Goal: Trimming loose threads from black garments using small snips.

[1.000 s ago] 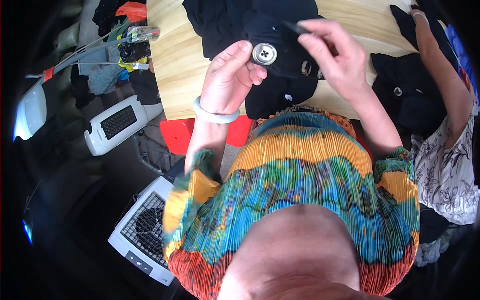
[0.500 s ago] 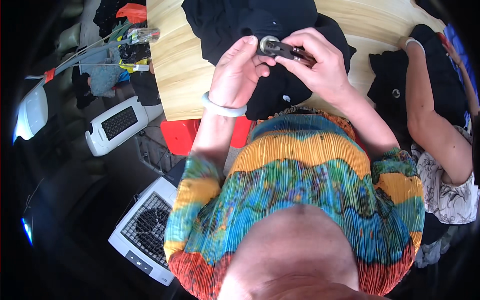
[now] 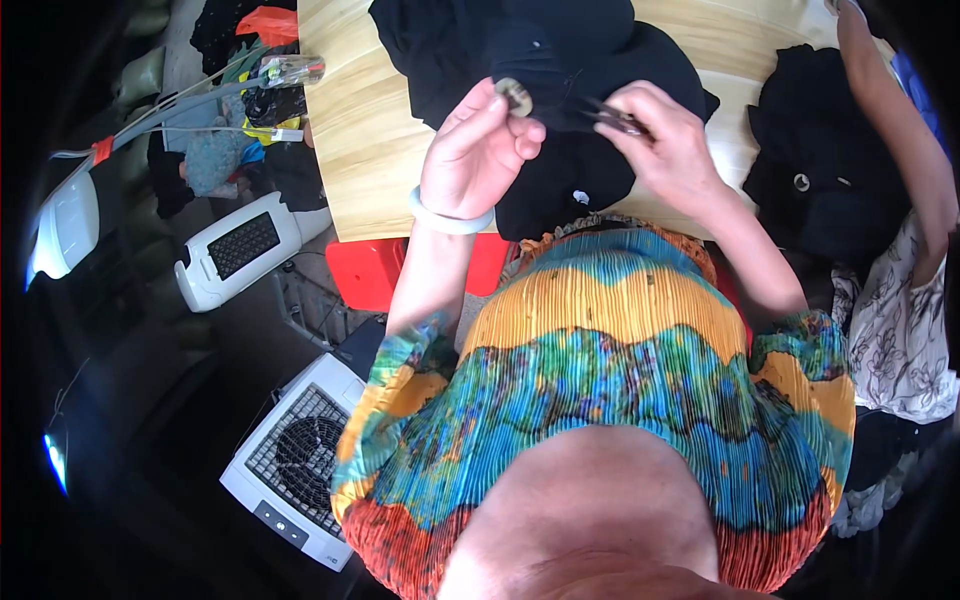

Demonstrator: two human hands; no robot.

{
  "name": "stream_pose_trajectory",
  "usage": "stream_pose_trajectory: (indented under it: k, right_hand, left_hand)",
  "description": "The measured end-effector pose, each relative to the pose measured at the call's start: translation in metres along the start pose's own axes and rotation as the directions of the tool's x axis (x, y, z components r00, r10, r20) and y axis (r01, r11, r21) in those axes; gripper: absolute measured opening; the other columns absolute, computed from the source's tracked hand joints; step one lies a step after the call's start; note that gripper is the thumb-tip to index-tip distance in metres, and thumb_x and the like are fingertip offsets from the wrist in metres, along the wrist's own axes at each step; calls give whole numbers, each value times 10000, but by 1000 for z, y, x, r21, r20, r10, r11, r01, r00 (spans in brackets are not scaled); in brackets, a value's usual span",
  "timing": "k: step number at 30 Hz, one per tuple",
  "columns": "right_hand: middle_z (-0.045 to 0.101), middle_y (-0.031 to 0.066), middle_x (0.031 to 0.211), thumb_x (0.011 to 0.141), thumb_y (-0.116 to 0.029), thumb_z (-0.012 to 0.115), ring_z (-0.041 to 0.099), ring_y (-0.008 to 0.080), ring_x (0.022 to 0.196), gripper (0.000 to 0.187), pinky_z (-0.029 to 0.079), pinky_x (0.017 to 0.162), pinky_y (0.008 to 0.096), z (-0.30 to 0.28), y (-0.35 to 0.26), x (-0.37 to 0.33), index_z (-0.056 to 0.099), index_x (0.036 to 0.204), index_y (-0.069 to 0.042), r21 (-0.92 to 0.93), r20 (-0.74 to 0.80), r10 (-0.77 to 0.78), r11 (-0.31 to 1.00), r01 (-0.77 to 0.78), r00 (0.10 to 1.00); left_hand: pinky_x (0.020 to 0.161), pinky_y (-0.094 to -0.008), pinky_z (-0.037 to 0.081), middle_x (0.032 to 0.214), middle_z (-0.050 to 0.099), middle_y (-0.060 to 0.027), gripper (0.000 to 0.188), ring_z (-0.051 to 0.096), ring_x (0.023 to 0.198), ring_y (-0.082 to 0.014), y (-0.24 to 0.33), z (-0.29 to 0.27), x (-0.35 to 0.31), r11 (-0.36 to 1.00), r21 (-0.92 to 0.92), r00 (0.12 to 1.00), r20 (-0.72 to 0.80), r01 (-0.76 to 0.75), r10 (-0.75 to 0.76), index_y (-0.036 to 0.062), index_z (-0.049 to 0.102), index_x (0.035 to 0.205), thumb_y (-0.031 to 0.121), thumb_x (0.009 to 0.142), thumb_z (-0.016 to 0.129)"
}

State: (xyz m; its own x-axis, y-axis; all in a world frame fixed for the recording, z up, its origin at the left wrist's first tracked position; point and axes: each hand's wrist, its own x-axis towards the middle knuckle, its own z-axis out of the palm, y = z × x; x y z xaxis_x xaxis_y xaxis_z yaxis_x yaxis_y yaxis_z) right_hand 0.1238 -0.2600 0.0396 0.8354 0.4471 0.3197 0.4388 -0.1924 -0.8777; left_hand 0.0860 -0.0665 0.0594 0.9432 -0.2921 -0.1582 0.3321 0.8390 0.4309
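Note:
A black garment (image 3: 560,120) lies bunched on a pale wooden table (image 3: 370,130). My left hand (image 3: 480,150), with a pale bangle on the wrist, pinches the cloth at a round metallic button (image 3: 517,95). My right hand (image 3: 655,135) is closed on a small dark tool (image 3: 612,115) whose tip points at the cloth just right of the button. A second small button (image 3: 578,197) shows lower on the garment, near the table's front edge.
Another person's arm (image 3: 900,120) reaches over a second black garment (image 3: 820,190) at the right. Two white fan heaters (image 3: 235,250) (image 3: 295,455) stand on the dark floor at the left, near a red stool (image 3: 400,270). Clutter and cables fill the upper left.
My hands have drawn apart a little: the left has carried the button leftward, the right has moved right with the tool. The other person's arm has shifted toward the upper right.

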Motion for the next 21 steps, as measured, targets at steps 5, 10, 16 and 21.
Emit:
stream_pose_trajectory:
  k: [5, 10, 16, 21]
  right_hand:
    - [453, 10, 651, 723, -48, 597, 417, 61, 554, 108, 342, 486, 186, -21, 8, -15, 511, 773, -4, 78, -155, 219, 975, -209, 963]
    - [504, -24, 682, 718, -40, 611, 408, 15, 558, 198, 335, 496, 144, -27, -36, -9, 543, 903, -26, 288, -96, 280, 926, -243, 955]
    - [517, 31, 746, 544, -21, 663, 508, 123, 539, 341, 411, 443, 226, -3, -39, 13, 598, 874, -72, -100, -103, -308, 949, 298, 946]
    - [524, 14, 772, 555, 4, 623, 539, 122, 540, 260, 449, 456, 216, 9, -26, 16, 594, 803, -70, -159, -141, -286, 951, 264, 948]
  left_hand:
    - [638, -304, 446, 1021, 526, -117, 344, 562, 799, -275, 4, 8, -17, 990, -140, 995, 96, -9, 23, 84, 372, 1159, 75, 821, 430]
    - [631, -321, 455, 1101, 471, -140, 450, 566, 820, -289, -3, 6, -20, 993, -117, 990, 137, -7, 24, 107, 289, 1224, 84, 810, 461]
    - [613, -268, 436, 911, 554, -82, 197, 541, 756, -195, -16, 14, -14, 995, -101, 1000, -27, -17, 15, 60, 451, 1001, 107, 809, 460]
    - [554, -229, 460, 837, 573, -86, 77, 573, 703, -158, -12, 21, -5, 997, 41, 976, -211, 60, -50, 23, 491, 843, 66, 781, 475]
